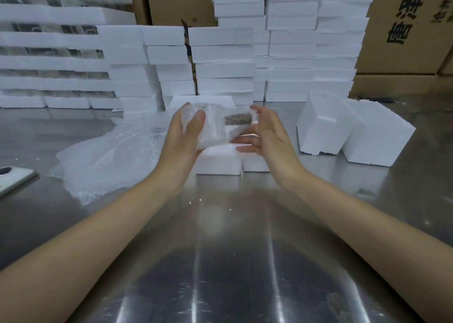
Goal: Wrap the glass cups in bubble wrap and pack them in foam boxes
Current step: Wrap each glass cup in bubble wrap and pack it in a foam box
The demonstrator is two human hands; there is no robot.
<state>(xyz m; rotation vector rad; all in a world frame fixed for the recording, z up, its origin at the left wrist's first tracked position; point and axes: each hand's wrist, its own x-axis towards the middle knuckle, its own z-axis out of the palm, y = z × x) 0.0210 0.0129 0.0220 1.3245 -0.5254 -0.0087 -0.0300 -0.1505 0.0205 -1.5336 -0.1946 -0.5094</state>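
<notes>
As left hand [185, 132] grips wrapped cup [217, 126] | right hand [266, 132] curls beneath

The wrapped cup [215, 126] is blurred, its shape unclear, hiding the foam box [218, 165] top below it; far left, a grey slab [13, 179] is cropped.

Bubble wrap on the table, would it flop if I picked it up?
Probably floppy: the bubble wrap lies crumpled in loose folds on the table. Likely very light, since it is thin and see-through. It may be slippery too; it looks shiny.
</notes>
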